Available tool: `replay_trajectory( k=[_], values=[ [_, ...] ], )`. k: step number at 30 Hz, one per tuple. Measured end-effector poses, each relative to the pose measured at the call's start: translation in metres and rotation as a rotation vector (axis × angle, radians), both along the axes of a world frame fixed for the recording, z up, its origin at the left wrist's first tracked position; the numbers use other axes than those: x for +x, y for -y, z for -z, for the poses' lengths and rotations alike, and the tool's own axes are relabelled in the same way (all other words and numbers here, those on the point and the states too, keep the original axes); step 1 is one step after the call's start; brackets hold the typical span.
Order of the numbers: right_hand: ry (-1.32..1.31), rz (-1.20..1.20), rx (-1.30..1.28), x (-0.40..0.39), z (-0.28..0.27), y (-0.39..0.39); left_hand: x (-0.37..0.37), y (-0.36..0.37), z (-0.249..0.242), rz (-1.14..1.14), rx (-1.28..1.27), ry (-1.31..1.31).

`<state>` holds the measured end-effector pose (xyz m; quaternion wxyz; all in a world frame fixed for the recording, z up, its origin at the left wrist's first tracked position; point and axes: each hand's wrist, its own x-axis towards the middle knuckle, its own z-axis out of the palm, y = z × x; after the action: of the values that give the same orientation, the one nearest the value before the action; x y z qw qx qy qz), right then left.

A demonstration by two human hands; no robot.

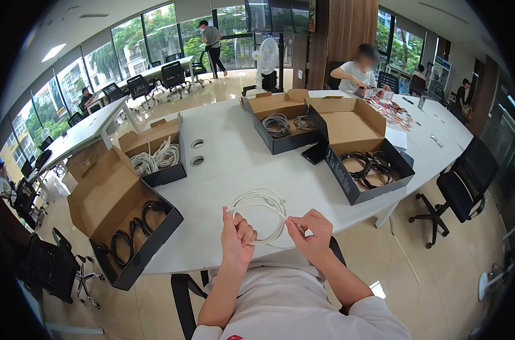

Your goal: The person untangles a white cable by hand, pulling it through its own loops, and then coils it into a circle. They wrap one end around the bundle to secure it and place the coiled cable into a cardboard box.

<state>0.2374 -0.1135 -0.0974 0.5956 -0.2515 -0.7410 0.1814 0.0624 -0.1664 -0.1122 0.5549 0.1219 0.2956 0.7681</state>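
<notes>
A coiled white cable [261, 192] is held up over the near edge of the table, its loops roughly round. My left hand [239, 235] closes around the left side of the coil, thumb pointing up. On the coil's right side, my right hand [311, 231] pinches the cable between thumb and fingers. The open box with white cables [166, 174] stands to the left, beyond the open box with black cables [138, 252]. To the right are another open box of black cables [376, 190] and an open box of grey cables [294, 141].
A black phone [315, 153] lies between the two right boxes on the white table [223, 170]. Across the table a person [356, 71] handles small red packets [390, 113]. An office chair [461, 181] stands at right, a white fan [267, 56] behind.
</notes>
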Motion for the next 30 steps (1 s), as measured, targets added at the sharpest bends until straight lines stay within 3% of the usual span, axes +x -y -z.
replay_trajectory(
  k=[11, 20, 26, 30],
  values=[
    [0.24, 0.134, -0.002, -0.006, 0.004, -0.003, 0.015, 0.0, 0.0, -0.399, 0.113, -0.083],
    [0.262, 0.14, -0.121, -0.006, 0.008, -0.01, 0.028, 0.0, 0.006, -0.376, 0.129, -0.343],
    [0.168, 0.201, -0.097, 0.0, 0.005, -0.011, 0.016, 0.0, -0.006, -0.366, 0.061, -0.114],
    [0.154, 0.163, -0.06, -0.005, 0.005, -0.007, 0.022, 0.003, -0.002, -0.293, 0.149, -0.182]
  ],
)
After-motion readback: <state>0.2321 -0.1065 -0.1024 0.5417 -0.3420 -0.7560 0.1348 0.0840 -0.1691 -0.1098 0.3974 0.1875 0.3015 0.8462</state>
